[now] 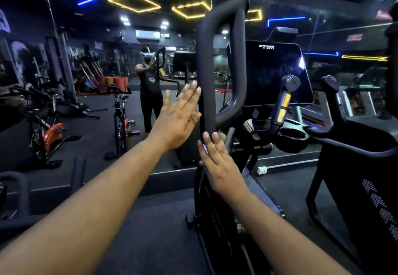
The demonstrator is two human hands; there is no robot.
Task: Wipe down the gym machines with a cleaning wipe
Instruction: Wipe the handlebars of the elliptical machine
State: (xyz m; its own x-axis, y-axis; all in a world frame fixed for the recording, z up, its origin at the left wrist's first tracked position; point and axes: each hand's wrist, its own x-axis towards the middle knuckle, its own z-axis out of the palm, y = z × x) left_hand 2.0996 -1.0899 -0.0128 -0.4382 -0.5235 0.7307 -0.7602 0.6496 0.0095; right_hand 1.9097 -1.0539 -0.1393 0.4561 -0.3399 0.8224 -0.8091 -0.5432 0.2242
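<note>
Two hands (pixel 178 117), one looped handlebar (pixel 217 59), one console screen (pixel 277 72), two cup holders (pixel 290 133), two spin bikes (pixel 121 111)

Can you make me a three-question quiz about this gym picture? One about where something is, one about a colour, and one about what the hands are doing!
1. Where is the left hand?
A. Beside the tall black handle, on its left
B. Inside a cup holder
C. On the floor

2. What colour are the diamond-shaped ceiling lights?
A. Green
B. Yellow
C. Pink

3. How are the fingers of the right hand?
A. Curled in a fist
B. Pinching a bottle
C. Straight, fingertips at the foot of the handle

Answers: 1 A, the flat palm is up against the handle's left edge. 2 B, the outlines glow yellow. 3 C, the fingers are stretched out, gripping nothing.
</note>
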